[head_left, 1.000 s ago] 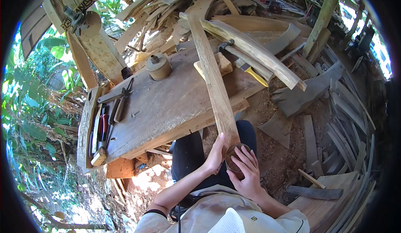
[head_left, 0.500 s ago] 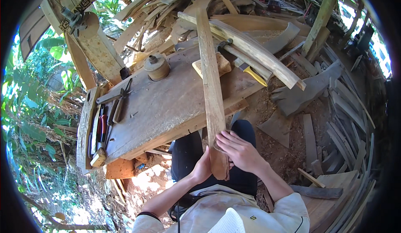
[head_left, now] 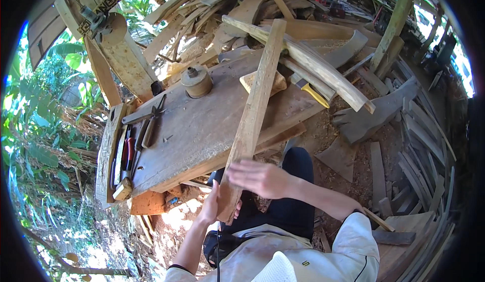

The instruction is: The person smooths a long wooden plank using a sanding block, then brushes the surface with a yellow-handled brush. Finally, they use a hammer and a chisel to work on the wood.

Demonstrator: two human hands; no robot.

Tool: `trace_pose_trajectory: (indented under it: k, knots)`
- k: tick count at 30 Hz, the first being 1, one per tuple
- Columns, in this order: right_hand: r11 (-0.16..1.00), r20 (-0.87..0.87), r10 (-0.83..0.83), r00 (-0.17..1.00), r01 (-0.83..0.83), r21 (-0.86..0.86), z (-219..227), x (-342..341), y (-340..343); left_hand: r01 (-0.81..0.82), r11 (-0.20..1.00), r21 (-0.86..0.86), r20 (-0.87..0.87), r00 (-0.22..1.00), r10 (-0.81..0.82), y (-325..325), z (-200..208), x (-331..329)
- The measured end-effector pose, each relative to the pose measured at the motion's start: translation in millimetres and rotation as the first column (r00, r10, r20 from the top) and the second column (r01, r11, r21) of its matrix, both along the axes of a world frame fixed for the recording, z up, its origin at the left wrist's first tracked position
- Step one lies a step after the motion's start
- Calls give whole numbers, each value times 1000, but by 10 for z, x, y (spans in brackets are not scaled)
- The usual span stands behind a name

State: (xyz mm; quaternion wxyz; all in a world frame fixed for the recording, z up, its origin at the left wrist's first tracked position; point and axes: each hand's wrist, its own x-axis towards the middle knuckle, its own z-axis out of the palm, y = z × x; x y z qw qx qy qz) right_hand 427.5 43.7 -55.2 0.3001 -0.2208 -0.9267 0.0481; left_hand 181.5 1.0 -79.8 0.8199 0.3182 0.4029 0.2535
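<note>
A long wooden board slants from my lap up across the workbench, its far end raised over a wood block. My left hand is closed around the board's near end, thumb along the left edge and fingertips showing on the right. My right hand lies across the board just above, fingers stretched out to the left and blurred by motion. Whatever is beneath its palm is hidden.
On the workbench stands a round wooden pot. Pliers and other hand tools lie at its left end. A yellow-handled tool and a thick pole are at the right. Wood scraps cover the ground.
The board's near end has swung left and its far end right, so it slants more. My left hand moved left with it; my right hand swept left across the board.
</note>
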Motion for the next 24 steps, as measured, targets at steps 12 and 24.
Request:
trace_pose_trajectory:
  k: [12, 24]
  knots:
    - [995, -19, 97, 995, -98, -31, -75, -133, 332, -30, 998, 57, -96, 995, 35, -105, -406, -674]
    - [971, -30, -236, 971, 234, -48, 48, 144, 933, -76, 993, 85, -126, 988, 86, -187, -486, -835]
